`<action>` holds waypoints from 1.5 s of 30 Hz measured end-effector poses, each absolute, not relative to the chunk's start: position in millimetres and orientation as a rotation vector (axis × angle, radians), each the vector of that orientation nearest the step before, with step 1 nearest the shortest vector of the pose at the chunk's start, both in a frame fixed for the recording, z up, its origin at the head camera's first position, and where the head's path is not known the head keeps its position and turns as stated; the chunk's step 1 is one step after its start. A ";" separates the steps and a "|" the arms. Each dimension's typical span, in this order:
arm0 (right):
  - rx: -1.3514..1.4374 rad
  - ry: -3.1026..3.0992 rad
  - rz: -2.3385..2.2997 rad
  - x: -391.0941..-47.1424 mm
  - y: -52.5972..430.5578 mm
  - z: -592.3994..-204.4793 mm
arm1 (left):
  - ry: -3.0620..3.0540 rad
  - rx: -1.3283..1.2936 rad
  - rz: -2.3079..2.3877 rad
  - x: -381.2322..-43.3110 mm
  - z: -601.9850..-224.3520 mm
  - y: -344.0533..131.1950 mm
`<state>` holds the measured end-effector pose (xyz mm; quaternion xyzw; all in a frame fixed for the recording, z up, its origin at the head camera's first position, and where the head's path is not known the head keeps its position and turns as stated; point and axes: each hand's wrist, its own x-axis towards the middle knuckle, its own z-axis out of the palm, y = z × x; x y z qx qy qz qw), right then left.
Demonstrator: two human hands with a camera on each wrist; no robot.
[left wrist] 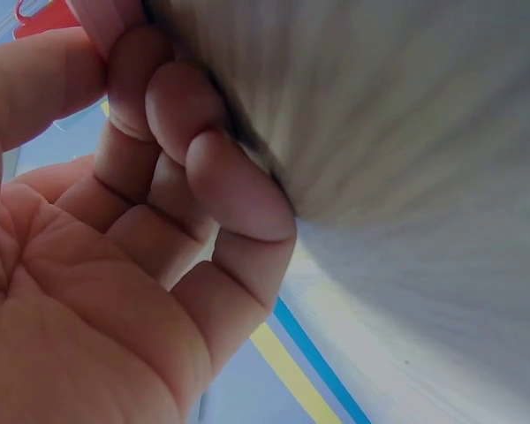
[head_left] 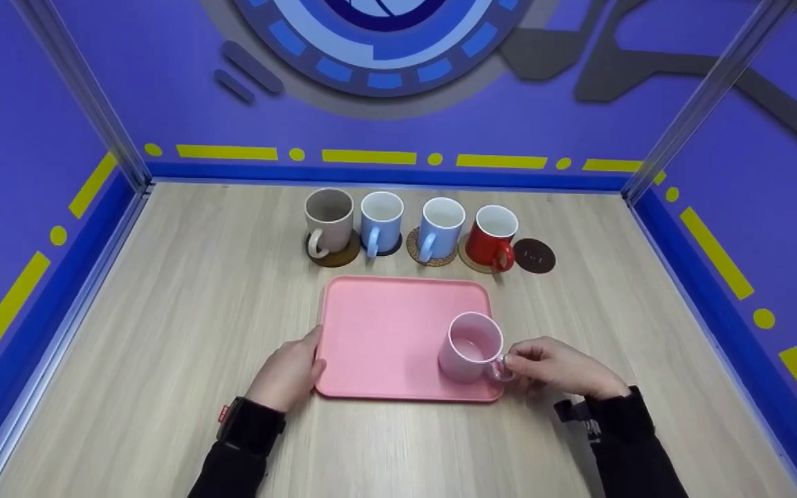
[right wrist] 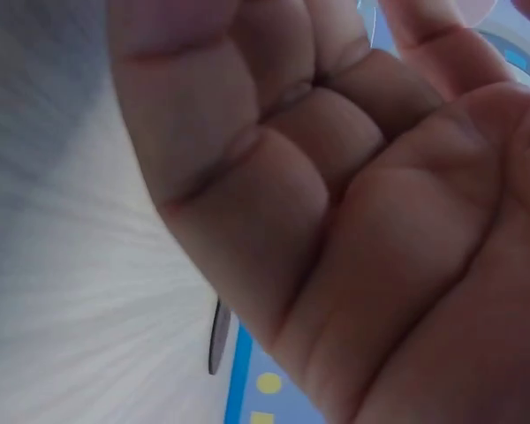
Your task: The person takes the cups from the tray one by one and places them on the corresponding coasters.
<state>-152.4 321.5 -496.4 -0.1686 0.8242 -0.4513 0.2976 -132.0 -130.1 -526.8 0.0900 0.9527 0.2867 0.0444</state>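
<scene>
A pink tray point(head_left: 385, 339) lies on the wooden table, and a pink mug point(head_left: 471, 346) stands upright on its right part. My left hand point(head_left: 288, 373) grips the tray's left edge, thumb on the near side of the grip. The left wrist view shows curled fingers point(left wrist: 238, 185) under a bit of pink rim. At the tray's lower right corner, my right hand point(head_left: 557, 366) pinches the mug's handle point(head_left: 501, 370) between thumb and fingers. In the right wrist view the palm point(right wrist: 406, 238) fills most of the picture and the mug is mostly hidden.
Behind the tray stand a grey-beige mug point(head_left: 329, 221), a light blue mug point(head_left: 381, 221), a second light blue mug point(head_left: 442, 228) and a red mug point(head_left: 492, 238), each on a coaster. A dark brown round coaster point(head_left: 535, 256) lies bare at the right. Blue walls point(head_left: 385, 128) enclose the table.
</scene>
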 end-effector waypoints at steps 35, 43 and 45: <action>-0.417 2.055 -1.254 -146.0 313.1 -499.4 | 2.923 0.296 0.883 -133.6 -527.5 -130.7; -0.412 2.050 -1.282 -147.0 311.3 -499.6 | 2.916 0.304 0.893 -132.8 -528.8 -131.7; -0.414 2.052 -1.288 -147.2 310.6 -499.0 | 2.917 0.304 0.892 -132.8 -528.7 -132.0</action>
